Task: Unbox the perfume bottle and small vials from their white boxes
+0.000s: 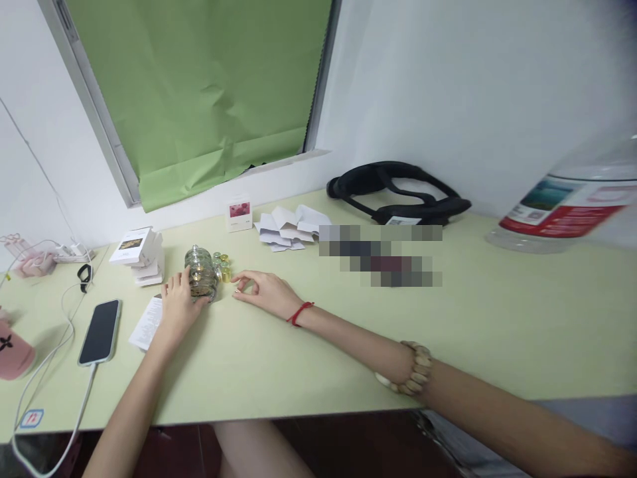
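A ribbed clear glass jar (202,273) stands on the pale green table, with small yellowish items inside. My left hand (180,302) is closed around its near left side. Several small green and yellow glass-like pieces (225,273) lie just right of the jar. Near those pieces is my right hand (261,292), its thumb and index finger curled together; anything between the fingertips is too small to name. A red string circles my right wrist. Beneath my left hand a printed white paper (148,325) is partly covered.
White boxes (144,255) are stacked at left, near a phone (101,332) on its cable and a pink cup (14,352). Behind lie folded papers (291,227), a small box (239,214) and a black strap-like frame (398,192). A large bottle (562,209) stands right.
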`<state>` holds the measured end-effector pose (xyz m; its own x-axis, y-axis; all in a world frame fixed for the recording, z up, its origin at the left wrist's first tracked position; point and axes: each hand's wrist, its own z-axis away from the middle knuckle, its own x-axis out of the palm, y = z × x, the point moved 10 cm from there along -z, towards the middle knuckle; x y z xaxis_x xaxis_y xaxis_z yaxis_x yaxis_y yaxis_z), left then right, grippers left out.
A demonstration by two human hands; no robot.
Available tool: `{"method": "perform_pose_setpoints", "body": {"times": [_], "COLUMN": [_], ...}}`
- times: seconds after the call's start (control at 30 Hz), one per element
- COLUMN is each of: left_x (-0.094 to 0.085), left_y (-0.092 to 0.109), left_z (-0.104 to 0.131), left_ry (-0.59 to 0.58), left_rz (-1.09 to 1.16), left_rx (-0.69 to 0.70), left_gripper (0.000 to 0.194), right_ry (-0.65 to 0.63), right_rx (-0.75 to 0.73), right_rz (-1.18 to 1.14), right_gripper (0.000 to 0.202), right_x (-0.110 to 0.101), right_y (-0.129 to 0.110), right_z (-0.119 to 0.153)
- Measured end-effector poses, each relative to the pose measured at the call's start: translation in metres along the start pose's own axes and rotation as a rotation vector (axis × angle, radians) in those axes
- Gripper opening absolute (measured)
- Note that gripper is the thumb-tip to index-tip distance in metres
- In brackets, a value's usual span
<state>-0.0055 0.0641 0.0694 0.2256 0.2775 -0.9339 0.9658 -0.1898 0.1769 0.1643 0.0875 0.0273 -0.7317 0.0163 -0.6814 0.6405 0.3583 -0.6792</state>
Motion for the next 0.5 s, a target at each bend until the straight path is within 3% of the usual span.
{"method": "perform_pose_setpoints", "body": {"times": [0.13, 0.3, 0.5], "left_x": [-0.009, -0.024, -0.028], "left_y": [0.0, -0.001, -0.02], "left_z": [0.001, 0.002, 0.003], "left_ry": [0.04, 0.16, 0.263], "left_rz": [0.078, 0.225, 0.637], "left_rx": [-0.053, -0.097, -0.225], "left_gripper": [0.07, 0.062, 0.041], "right_ry": [0.007, -0.012, -0.051], "right_rx": [-0.017, -0.095, -0.089], "right_rz": [0.03, 0.085, 0.079], "right_gripper": [0.014, 0.026, 0.018], "right_x": [-0.001, 0.002, 0.007], "right_y": [-0.001, -0.008, -0.007], "right_z": [0.0, 0.0, 0.001]}}
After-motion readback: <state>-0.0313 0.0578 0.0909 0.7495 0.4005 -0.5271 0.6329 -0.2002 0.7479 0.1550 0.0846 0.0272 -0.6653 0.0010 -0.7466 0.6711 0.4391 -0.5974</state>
